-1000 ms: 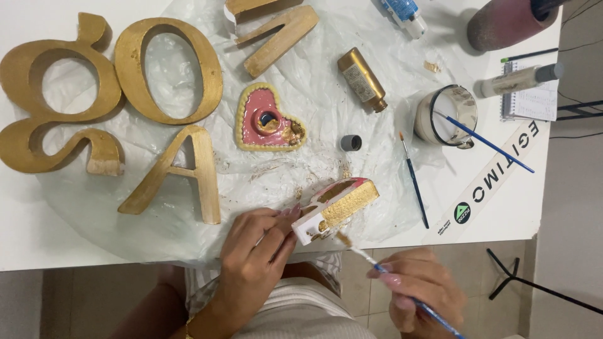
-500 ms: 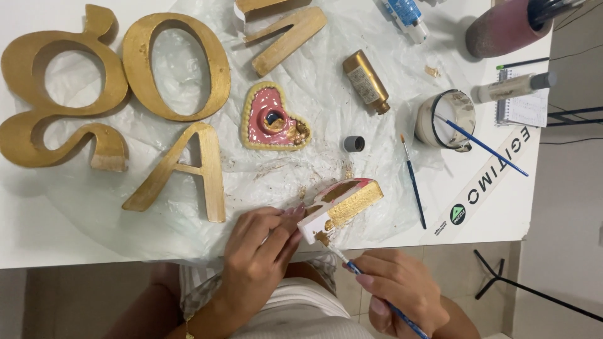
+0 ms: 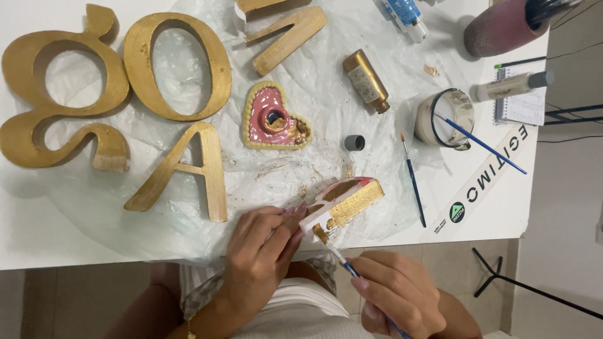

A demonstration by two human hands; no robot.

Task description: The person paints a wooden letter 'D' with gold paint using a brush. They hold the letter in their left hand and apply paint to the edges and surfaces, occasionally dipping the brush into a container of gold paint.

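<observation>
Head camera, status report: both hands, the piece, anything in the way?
Left hand grips pink-and-gold piece at table edge. Right hand holds paintbrush, bristles on the piece's underside. Spare blue brush lies apart, nothing obstructing.

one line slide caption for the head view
Left hand steadies a pink block while right hand brushes gold paint on it.

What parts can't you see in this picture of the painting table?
- Head view: the underside of the small painted piece faces away, and the left hand covers its near end.
- The blue paintbrush handle disappears inside the right hand.
- The pink vase and a gold letter are cut off by the top edge.
- What is inside the cup is too small to tell.
</observation>
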